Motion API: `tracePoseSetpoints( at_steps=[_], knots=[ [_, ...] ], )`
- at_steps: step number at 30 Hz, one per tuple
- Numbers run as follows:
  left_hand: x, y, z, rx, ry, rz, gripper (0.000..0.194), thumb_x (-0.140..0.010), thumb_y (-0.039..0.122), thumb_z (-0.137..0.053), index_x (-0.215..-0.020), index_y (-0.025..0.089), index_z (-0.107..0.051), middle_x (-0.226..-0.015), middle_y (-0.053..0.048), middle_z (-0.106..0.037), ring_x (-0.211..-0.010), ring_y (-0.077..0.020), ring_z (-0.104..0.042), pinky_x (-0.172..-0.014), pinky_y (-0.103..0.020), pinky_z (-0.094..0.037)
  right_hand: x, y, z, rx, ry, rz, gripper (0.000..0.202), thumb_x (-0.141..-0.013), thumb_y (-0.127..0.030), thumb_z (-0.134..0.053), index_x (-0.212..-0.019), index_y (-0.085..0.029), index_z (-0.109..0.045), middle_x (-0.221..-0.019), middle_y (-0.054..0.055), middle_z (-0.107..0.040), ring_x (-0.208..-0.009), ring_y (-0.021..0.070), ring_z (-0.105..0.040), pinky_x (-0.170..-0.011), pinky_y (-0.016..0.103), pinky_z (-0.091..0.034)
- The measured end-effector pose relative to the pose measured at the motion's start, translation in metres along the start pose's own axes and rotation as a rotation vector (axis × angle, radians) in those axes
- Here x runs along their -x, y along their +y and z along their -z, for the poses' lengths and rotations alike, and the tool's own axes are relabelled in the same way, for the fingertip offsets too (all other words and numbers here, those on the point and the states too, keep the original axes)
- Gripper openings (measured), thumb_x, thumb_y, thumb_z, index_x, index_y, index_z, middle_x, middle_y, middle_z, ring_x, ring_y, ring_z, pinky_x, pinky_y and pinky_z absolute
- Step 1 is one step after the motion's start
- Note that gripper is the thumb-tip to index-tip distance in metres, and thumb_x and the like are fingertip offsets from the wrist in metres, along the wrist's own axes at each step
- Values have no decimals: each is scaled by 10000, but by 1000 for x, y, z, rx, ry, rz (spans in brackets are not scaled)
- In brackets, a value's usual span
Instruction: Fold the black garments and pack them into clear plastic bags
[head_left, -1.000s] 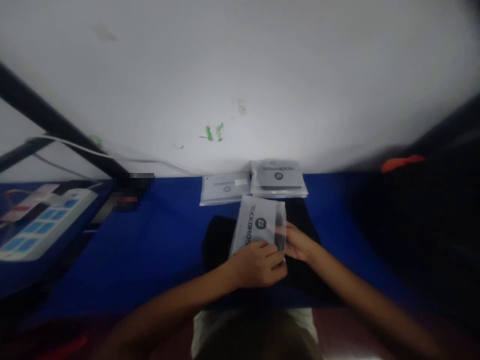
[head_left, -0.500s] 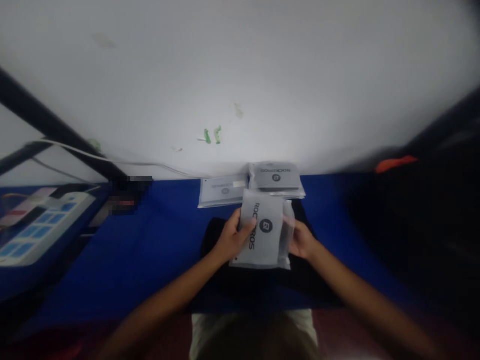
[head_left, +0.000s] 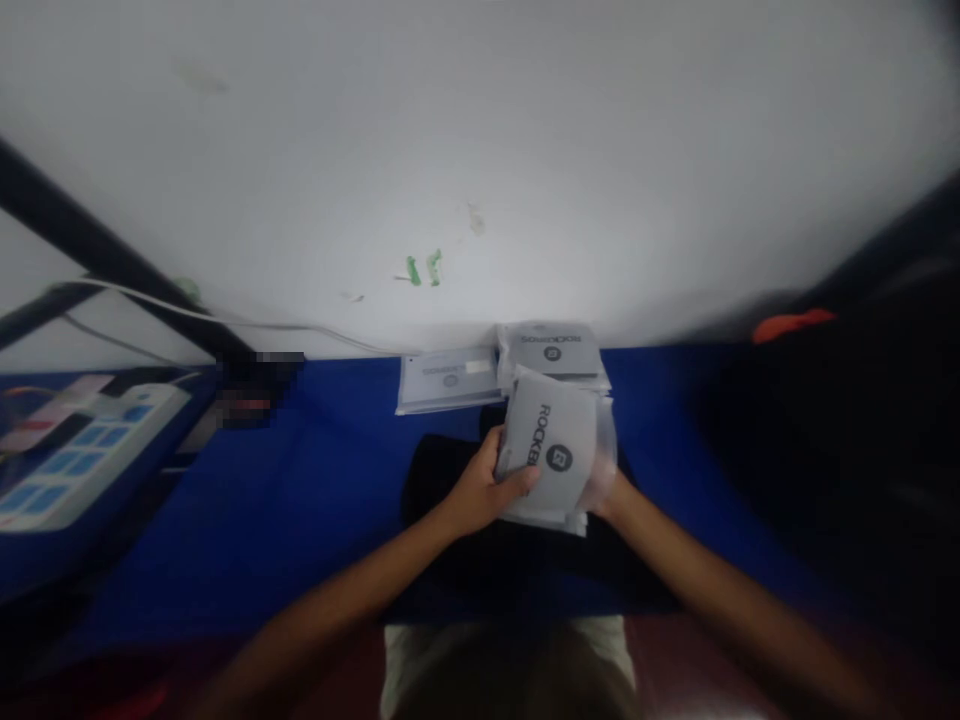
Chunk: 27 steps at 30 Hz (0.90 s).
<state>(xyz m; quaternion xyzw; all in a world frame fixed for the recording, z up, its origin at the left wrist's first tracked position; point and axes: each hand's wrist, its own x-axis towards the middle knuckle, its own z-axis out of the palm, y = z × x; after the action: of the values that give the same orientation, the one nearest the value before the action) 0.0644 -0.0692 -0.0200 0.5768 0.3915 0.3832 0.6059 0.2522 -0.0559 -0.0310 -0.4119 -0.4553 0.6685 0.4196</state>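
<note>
My left hand (head_left: 487,488) grips a frosted plastic zip bag (head_left: 551,440) printed with ROCKBROS lettering and a round dark logo. Its thumb lies across the front of the bag, while the other fingers are behind. At the bag's right side, my right hand (head_left: 602,484) shows blurred through the translucent plastic. I cannot tell whether it is inside the bag or behind it, and its fingertips are hidden. The bag is tilted above dark black material (head_left: 435,480) on the blue table surface (head_left: 330,450).
Against the white wall (head_left: 480,150) lie a stack of similar printed bags (head_left: 555,350) and, left of it, another flat printed bag (head_left: 446,382). A white power strip (head_left: 97,455) is at the left. Something orange (head_left: 793,325) shows at the right beside a dark mass.
The bag has shifted right and turned a little clockwise, and my left hand moved right with it. My right hand now shows further behind the plastic at the bag's side.
</note>
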Motion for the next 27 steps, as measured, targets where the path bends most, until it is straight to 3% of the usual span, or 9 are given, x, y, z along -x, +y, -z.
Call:
tracePoseSetpoints(
  at_steps=[4,9,14,16,20,23,27],
  knots=[
    [-3,-4,2,21,-11,55,528,-778,374,-748,-1201,147,-525,-1139,-114,-664,-1005,-243,-646,-848,-371,-532,2,-10,2,-68,1,-42,482,-737,-529,-727,-1113,-234,-667,-1033,100,-732,-1023,318,-666,-847,497,-551],
    [-10,-7,14,73,39,61,523,-745,363,-776,-1169,134,-574,-1083,-95,-695,-959,-232,-661,-858,-360,-523,4,-30,20,142,-119,30,453,-720,-372,-782,-1128,-214,-664,-1082,84,-721,-1021,283,-661,-928,481,-517],
    [-17,-1,28,178,180,68,491,-738,338,-791,-1151,149,-605,-1100,-98,-708,-966,-237,-674,-874,-372,-534,8,-38,40,663,63,429,370,-823,-304,-684,-1181,-233,-623,-986,55,-700,-810,199,-652,-798,383,-542],
    [-19,3,33,230,227,74,473,-736,335,-794,-1134,146,-622,-1096,-105,-714,-960,-247,-680,-861,-382,-547,12,-38,40,866,31,579,422,-833,-263,-663,-1247,-253,-581,-981,52,-674,-714,162,-606,-718,332,-532],
    [-20,11,42,321,303,89,495,-706,332,-818,-1127,147,-634,-1049,-102,-731,-907,-254,-698,-807,-386,-572,21,-34,31,1055,-118,710,492,-847,-269,-645,-1321,-261,-512,-959,50,-646,-674,147,-585,-596,274,-493],
    [-20,13,46,327,312,96,480,-691,324,-829,-1104,157,-651,-1017,-83,-740,-864,-241,-706,-794,-374,-574,24,-30,26,1136,-161,847,333,-893,-244,-595,-1226,-249,-593,-910,53,-662,-721,155,-618,-615,272,-488],
    [-18,13,50,334,240,107,446,-697,327,-816,-1084,158,-675,-998,-77,-746,-848,-246,-708,-775,-364,-574,27,-29,21,1215,-133,984,199,-929,-190,-535,-1057,-239,-679,-792,44,-684,-672,147,-614,-597,271,-464]
  ],
)
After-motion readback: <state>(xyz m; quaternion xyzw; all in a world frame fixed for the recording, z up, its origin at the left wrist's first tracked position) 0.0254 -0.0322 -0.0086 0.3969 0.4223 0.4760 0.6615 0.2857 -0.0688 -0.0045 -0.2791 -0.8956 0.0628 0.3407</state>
